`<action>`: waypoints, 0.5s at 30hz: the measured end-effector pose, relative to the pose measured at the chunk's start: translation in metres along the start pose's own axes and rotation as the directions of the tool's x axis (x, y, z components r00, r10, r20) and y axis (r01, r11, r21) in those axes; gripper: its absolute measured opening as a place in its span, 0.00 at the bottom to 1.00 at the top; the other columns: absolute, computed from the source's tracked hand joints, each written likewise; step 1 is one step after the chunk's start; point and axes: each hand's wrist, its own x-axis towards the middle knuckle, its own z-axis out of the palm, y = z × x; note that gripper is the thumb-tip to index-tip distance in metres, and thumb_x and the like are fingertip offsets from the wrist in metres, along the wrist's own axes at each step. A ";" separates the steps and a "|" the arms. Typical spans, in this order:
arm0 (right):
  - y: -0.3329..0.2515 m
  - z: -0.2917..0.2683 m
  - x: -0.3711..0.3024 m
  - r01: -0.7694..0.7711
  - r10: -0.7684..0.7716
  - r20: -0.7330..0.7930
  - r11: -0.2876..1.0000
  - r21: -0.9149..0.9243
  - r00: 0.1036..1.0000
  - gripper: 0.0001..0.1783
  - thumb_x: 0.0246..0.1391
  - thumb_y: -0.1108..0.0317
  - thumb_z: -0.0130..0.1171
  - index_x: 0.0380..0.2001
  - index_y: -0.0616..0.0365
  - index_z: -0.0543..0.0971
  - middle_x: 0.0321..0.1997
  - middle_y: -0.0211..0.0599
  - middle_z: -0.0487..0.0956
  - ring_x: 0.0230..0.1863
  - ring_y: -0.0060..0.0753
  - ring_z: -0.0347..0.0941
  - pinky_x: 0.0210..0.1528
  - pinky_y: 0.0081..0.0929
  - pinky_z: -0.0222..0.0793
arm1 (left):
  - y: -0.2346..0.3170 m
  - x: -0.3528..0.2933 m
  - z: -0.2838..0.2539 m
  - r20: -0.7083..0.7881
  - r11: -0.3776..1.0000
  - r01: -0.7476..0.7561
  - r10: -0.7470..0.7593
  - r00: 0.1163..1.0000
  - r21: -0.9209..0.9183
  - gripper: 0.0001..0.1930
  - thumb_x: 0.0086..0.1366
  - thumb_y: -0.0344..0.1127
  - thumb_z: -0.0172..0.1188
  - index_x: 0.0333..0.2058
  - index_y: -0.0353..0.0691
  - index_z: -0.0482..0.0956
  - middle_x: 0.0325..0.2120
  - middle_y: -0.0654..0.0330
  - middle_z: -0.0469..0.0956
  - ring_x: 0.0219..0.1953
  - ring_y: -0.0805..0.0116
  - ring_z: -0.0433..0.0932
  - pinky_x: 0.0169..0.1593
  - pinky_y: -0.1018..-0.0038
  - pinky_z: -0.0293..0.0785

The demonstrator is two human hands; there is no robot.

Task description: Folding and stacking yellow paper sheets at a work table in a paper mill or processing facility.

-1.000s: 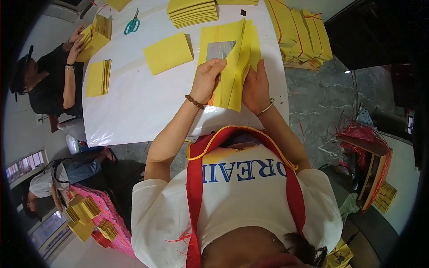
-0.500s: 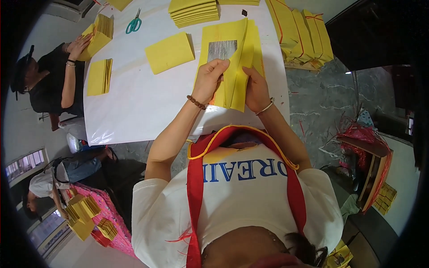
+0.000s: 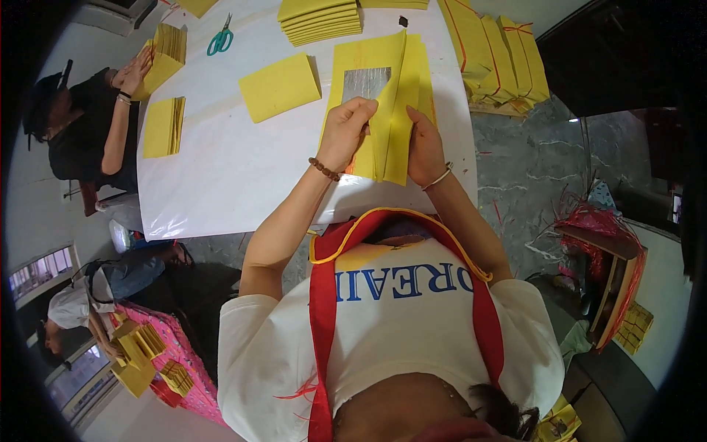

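Note:
Yellow paper sheets [image 3: 395, 110], folded lengthwise and standing partly upright, are in front of me at the table's near edge. My left hand [image 3: 346, 132] pinches their left side, thumb on top and fingers mostly hidden behind. A silver foil patch [image 3: 366, 83] shows on the yellow sheet lying beneath. On the right of the fold, my right hand [image 3: 426, 147] is held edge-on beside the paper. Its thumb points up, apart from the upright sheet; its other fingers are largely hidden.
On the white-covered table [image 3: 199, 191] lie a folded yellow packet [image 3: 280, 86], green-handled scissors [image 3: 221, 37] and a yellow stack [image 3: 320, 22]. Bundles tied with red string [image 3: 508, 62] stand off its right edge. A co-worker's hands [image 3: 132, 76] hold a yellow stack; another person [image 3: 74, 306] works farther off.
My right thumb has lifted off the upright sheet and shifted slightly right. The sheet's lower corner has swung a little right. My left hand keeps its grip.

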 end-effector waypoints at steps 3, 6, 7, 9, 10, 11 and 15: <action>0.000 0.000 0.000 -0.003 0.003 -0.005 1.000 -0.010 1.000 0.17 0.58 0.60 0.41 0.44 0.57 0.70 0.43 0.33 0.75 0.43 0.29 0.70 0.49 0.28 0.64 | -0.001 0.001 -0.002 0.009 1.000 -0.003 0.003 1.000 0.031 0.11 0.63 0.36 0.51 0.27 0.36 0.76 0.19 0.69 0.72 0.21 0.84 0.66 0.27 0.86 0.62; 0.000 -0.002 0.002 0.002 -0.002 -0.013 1.000 -0.015 1.000 0.17 0.59 0.59 0.41 0.45 0.57 0.70 0.43 0.33 0.75 0.43 0.29 0.70 0.48 0.28 0.65 | 0.001 0.000 0.002 0.004 1.000 -0.013 0.013 1.000 0.024 0.10 0.63 0.36 0.51 0.27 0.37 0.75 0.16 0.72 0.68 0.16 0.86 0.60 0.21 0.86 0.54; 0.001 -0.002 0.003 0.012 -0.012 -0.028 1.000 -0.018 1.000 0.17 0.59 0.59 0.40 0.45 0.57 0.70 0.43 0.33 0.75 0.43 0.29 0.70 0.48 0.28 0.65 | 0.002 0.000 0.004 -0.005 0.999 -0.028 0.028 1.000 0.025 0.09 0.63 0.36 0.50 0.26 0.39 0.74 0.13 0.75 0.63 0.11 0.87 0.54 0.15 0.86 0.47; 0.000 -0.002 0.003 0.003 -0.003 -0.024 1.000 -0.017 1.000 0.17 0.59 0.59 0.40 0.45 0.57 0.70 0.43 0.33 0.75 0.43 0.28 0.70 0.48 0.28 0.65 | 0.002 0.000 0.005 -0.018 1.000 -0.022 0.022 1.000 0.013 0.09 0.63 0.36 0.50 0.26 0.39 0.74 0.12 0.75 0.63 0.11 0.87 0.53 0.15 0.85 0.47; 0.000 -0.002 0.003 -0.006 0.006 -0.020 1.000 -0.016 1.000 0.18 0.59 0.58 0.40 0.46 0.57 0.70 0.43 0.32 0.74 0.43 0.28 0.70 0.48 0.27 0.65 | 0.002 0.000 0.005 -0.031 1.000 -0.016 0.016 0.999 0.001 0.09 0.63 0.36 0.51 0.26 0.40 0.74 0.12 0.75 0.62 0.11 0.87 0.53 0.15 0.85 0.46; 0.000 -0.001 0.003 -0.007 0.007 -0.019 1.000 -0.016 1.000 0.18 0.59 0.58 0.40 0.46 0.57 0.70 0.43 0.32 0.74 0.43 0.28 0.70 0.48 0.27 0.65 | 0.002 0.000 0.004 -0.031 1.000 -0.016 0.016 0.999 0.001 0.09 0.63 0.36 0.51 0.26 0.40 0.74 0.12 0.75 0.62 0.11 0.87 0.53 0.15 0.85 0.46; 0.000 0.000 0.002 0.029 -0.029 -0.001 0.999 -0.046 1.000 0.18 0.60 0.57 0.40 0.47 0.56 0.69 0.43 0.31 0.74 0.43 0.25 0.70 0.47 0.25 0.65 | 0.001 0.001 0.004 -0.026 0.999 -0.018 0.019 0.999 0.046 0.09 0.63 0.35 0.51 0.25 0.40 0.74 0.12 0.75 0.62 0.11 0.87 0.53 0.15 0.85 0.46</action>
